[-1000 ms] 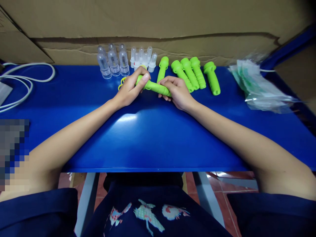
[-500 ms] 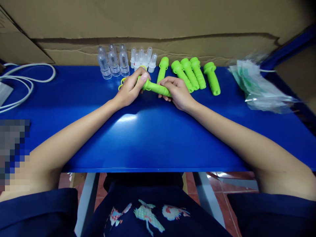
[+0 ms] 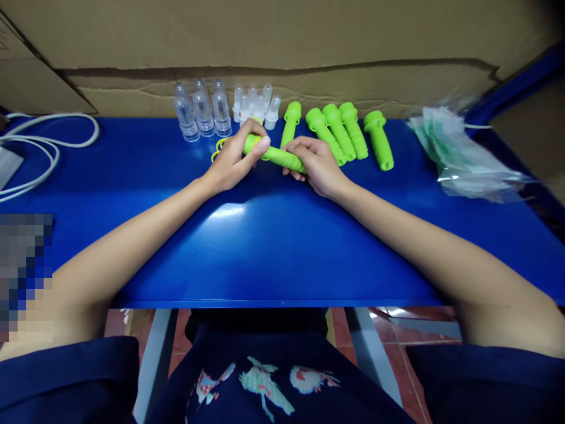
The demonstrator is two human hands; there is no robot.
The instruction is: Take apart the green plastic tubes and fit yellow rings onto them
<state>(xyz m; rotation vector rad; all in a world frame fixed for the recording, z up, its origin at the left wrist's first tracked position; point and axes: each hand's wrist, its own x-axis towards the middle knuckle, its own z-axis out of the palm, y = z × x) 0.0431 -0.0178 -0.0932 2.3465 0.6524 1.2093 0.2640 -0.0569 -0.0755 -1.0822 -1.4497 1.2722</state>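
Observation:
Both hands hold one green flashlight body [image 3: 277,156] lying across the middle of the blue table [image 3: 273,235]. My left hand [image 3: 233,160] is closed round its wide head end, thumb pressed on top. My right hand [image 3: 315,165] grips the handle end. A few yellow rings [image 3: 218,147] lie just behind my left hand. Several more green flashlight bodies [image 3: 338,132] lie in a row behind my right hand.
Clear plastic caps [image 3: 203,112] and small white-based bulb parts [image 3: 258,103] stand at the table's back edge. A pile of plastic bags [image 3: 463,156] lies at the right, white cables [image 3: 44,144] at the left. A cardboard wall [image 3: 282,47] runs behind.
My left thumb and fingers have shifted slightly on the flashlight's head, turning it a little. The right hand and everything else stay put.

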